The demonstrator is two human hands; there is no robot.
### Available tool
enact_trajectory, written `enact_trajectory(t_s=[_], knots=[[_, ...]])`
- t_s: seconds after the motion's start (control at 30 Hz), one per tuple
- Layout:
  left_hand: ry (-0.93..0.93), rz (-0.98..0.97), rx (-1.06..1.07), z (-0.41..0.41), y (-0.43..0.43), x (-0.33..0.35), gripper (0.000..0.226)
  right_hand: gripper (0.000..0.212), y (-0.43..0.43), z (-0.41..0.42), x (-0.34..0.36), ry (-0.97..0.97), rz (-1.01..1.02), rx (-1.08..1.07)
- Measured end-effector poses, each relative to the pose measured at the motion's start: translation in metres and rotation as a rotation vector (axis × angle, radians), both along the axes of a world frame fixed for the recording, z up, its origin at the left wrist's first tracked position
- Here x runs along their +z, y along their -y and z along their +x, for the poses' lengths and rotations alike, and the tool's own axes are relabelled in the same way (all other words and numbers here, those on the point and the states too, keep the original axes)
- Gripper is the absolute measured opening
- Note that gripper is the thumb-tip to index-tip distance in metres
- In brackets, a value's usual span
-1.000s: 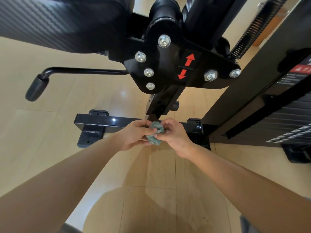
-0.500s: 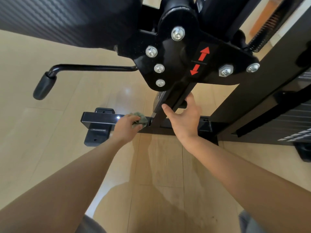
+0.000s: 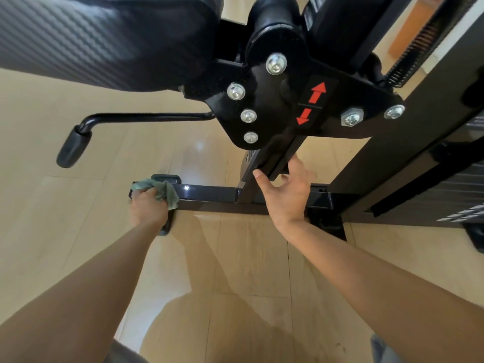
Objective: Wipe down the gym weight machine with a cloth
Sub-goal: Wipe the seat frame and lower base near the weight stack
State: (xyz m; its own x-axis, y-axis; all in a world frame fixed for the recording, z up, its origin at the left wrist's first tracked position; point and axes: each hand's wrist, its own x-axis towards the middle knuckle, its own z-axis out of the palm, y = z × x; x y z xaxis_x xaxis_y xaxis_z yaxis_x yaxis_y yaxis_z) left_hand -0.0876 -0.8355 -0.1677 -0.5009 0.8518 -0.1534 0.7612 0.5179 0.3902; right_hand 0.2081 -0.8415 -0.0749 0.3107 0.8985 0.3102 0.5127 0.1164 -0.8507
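Gripping cloth (image 3: 165, 191), left hand (image 3: 148, 205) presses bar (image 3: 209, 196) below arrows (image 3: 313, 103).

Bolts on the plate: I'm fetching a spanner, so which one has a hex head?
The hex bolt just right of the red arrows; the other five have round heads.

Crumpled grey-green cloth (image 3: 167, 193) at left end of glossy black machine base bar (image 3: 209, 196)

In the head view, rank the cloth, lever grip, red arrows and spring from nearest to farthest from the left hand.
1. cloth: gripped in the left hand itself, low and left of centre.
2. lever grip: up and to the left.
3. red arrows: upper right of centre.
4. spring: far top right.
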Motion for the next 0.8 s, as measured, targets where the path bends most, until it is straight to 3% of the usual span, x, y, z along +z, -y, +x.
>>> enact_trajectory(t_s=[0.13,0.23,0.4,0.5,0.57,0.8], knots=[[0.154,0.053,0.125,-0.005,-0.007,0.000,0.029,0.063,0.003,-0.003,0.004,-0.076,-0.005,0.009],[0.230,0.132,0.120,0.021,-0.006,0.016,0.047,0.061,0.006,-0.003,0.009,-0.168,-0.025,0.033],[0.330,0.139,-0.180,0.062,-0.012,0.026,0.048,0.060,0.013,0.001,0.015,-0.270,-0.050,0.099],[0.166,-0.065,-0.480,0.078,-0.011,0.022,0.046,0.057,0.011,0.006,0.015,-0.255,-0.052,0.105],[0.069,-0.098,-0.544,0.081,-0.008,0.017,0.051,0.055,0.008,0.007,0.013,-0.196,-0.050,0.086],[-0.057,0.040,-0.276,0.031,-0.006,0.007,0.037,0.050,0.002,0.005,0.006,-0.069,0.015,0.046]])
